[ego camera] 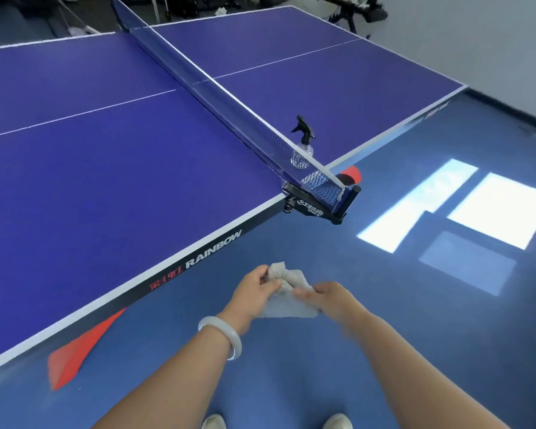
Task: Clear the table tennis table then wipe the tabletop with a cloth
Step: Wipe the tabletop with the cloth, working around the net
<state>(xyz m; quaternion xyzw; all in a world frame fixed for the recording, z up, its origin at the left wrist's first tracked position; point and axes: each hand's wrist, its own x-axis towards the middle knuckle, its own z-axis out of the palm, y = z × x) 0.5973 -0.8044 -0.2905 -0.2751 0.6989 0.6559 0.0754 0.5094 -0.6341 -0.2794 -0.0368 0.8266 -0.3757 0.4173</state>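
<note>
The blue table tennis table (106,165) fills the view from 9 to 1 o'clock. Off its near edge, over the blue floor (291,239), the left hand (252,289), a pale bangle (226,335) on its wrist, pinches the crumpled grey cloth (294,306) at 6 o'clock. At 12 o'clock from the cloth, a clear spray bottle with a black trigger (306,139) stands on the tabletop behind the net (229,103). The right hand (328,297) grips the cloth's other side, fingers curled.

The bench (75,181) is cut off by the left edge. The lower body of the bottle (304,131) is seen only through the net (198,85). The cloth (291,309) is partly covered by the left hand (254,289) and the blurred right hand (328,297). The shoes (214,422) are cropped below.
</note>
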